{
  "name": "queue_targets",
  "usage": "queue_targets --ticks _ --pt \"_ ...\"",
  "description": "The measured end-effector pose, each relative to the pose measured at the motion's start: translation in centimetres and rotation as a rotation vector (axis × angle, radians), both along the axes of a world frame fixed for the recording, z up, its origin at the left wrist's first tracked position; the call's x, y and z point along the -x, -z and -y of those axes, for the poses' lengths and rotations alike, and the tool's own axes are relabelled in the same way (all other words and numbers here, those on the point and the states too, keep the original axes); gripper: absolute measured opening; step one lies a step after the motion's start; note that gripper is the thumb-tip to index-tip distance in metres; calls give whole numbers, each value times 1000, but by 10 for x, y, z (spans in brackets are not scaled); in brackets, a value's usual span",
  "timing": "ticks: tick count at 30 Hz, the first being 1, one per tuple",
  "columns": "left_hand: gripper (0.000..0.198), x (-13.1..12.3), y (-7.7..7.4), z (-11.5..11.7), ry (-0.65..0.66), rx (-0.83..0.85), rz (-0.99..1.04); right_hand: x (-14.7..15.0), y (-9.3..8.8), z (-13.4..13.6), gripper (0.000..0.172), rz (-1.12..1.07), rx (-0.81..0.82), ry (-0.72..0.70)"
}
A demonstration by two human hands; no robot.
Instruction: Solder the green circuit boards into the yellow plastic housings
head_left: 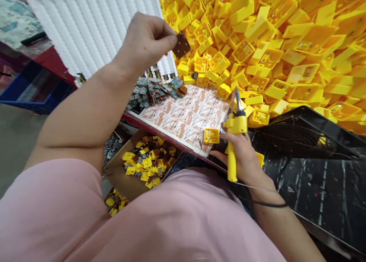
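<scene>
Pinched between thumb and fingers, a small flat brown board (182, 45) with light dots hangs from my left hand (151, 40), in front of the yellow pile. My right hand (241, 151) is wrapped round a yellow soldering gun (236, 134), its metal tip pointing away from me. Beside the right thumb, one small open yellow plastic housing (211, 135) lies on the patterned work board (183, 117), with metal parts inside that I cannot make out. Small wired circuit boards (154, 91) are heaped at the work board's left end.
Yellow plastic housings (257, 56) form a large pile at the back and right. White ridged foam (94, 21) stands at left. A black fan (303, 134) lies at right on a black surface (323, 193). Below the table edge is a cardboard box (122, 182) of yellow pieces.
</scene>
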State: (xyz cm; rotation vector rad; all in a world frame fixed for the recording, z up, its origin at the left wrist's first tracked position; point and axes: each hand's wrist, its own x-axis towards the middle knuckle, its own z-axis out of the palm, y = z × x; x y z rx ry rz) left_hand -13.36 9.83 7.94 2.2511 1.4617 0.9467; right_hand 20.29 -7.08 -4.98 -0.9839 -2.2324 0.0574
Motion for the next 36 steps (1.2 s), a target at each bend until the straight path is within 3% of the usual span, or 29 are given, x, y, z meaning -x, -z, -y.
queue_targets --ticks 3,5,7,9,12,16,20,24,27,33,36 --pt "43 -40 22 19 35 95 195 14 2 -8 31 19 51 -43" --pt "44 -55 47 35 98 35 228 15 3 -6 31 50 46 -13" --pt "36 -58 74 56 162 -80 137 9 2 0 31 77 36 21" --pt "31 -52 98 81 313 -178 -16 0 -1 9 29 85 25 34" --pt "31 -37 120 113 506 -168 -221 -13 -8 22 34 56 -4 44" --pt "35 -34 119 128 352 -47 -278 -25 -17 37 32 -111 -42 165" --pt "42 -60 107 120 239 69 -334 -35 -22 49 28 -192 -59 221" --pt "47 -94 107 113 191 91 -538 -45 -20 57 29 -148 -65 201" --pt "38 -107 109 109 156 123 -613 -52 -17 61 36 -180 -70 168" --pt "29 -108 116 100 97 358 -506 -56 -14 56 36 -223 -31 135" --pt "30 -104 120 99 91 372 -477 -59 -15 55 34 -238 -2 51"
